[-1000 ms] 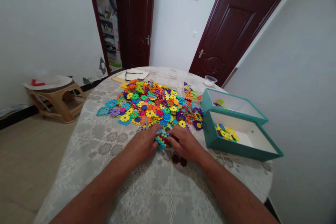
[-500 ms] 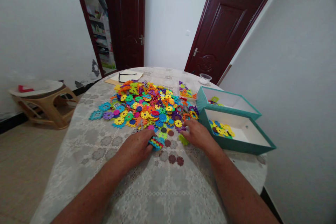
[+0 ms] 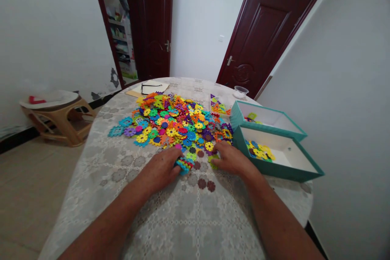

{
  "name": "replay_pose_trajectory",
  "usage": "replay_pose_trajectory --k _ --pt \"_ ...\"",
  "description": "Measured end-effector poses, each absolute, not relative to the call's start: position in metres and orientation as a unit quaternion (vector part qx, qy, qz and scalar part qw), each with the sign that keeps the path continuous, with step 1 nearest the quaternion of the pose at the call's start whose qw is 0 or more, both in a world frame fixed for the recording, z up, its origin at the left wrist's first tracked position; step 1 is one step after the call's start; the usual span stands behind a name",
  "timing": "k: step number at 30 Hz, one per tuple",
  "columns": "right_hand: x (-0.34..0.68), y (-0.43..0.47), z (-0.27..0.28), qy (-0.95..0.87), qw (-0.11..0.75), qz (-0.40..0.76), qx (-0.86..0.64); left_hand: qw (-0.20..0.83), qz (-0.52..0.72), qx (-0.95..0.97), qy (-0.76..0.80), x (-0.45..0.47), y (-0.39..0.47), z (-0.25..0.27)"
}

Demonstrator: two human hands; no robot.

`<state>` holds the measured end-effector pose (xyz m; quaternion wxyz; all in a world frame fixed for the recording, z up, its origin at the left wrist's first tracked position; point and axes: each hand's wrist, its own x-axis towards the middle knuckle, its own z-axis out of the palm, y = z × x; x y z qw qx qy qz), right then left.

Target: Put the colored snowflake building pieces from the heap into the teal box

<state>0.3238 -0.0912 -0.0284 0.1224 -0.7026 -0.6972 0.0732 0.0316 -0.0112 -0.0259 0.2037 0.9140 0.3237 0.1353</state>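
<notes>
My left hand (image 3: 163, 166) is closed around a small stack of interlocking plastic pieces (image 3: 185, 165), blue, yellow, green and red, held just over the cloth. My right hand (image 3: 230, 157) is bent at the right front of the pile, thumb and fingers pinching a lime-green plastic piece (image 3: 212, 158) partly hidden by them. In front of both hands spreads a big heap of colourful flower-shaped and square-framed pieces (image 3: 170, 132). Between the hands lie several loose discs, among them a black one (image 3: 192, 150). Two brown snowflake discs (image 3: 202, 183) sit nearer to me.
Right of the pile stand two teal boxes: the nearer box (image 3: 283, 170) holds yellow and blue pieces, the farther box (image 3: 274, 111) a few green ones. Behind are a clear tray of pieces (image 3: 217, 107), a plastic bowl (image 3: 240, 91) and glasses (image 3: 150, 86) on paper. A stool (image 3: 63, 118) stands left.
The view has shifted slightly, so everything sits a little farther right. My right thumb and fingers have come over the lime-green piece. My left hand keeps its stack.
</notes>
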Motion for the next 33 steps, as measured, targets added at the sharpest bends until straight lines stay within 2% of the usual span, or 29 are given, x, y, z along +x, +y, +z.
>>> replay_pose_trajectory --k 21,33 --pt "0.324 -0.103 -0.006 -0.717 0.019 0.184 -0.672 0.2 0.098 0.911 0.348 0.034 -0.015 -0.024" --pt "0.317 -0.096 -0.011 -0.716 0.058 0.233 -0.656 0.199 0.1 0.903 0.367 0.035 -0.016 -0.021"
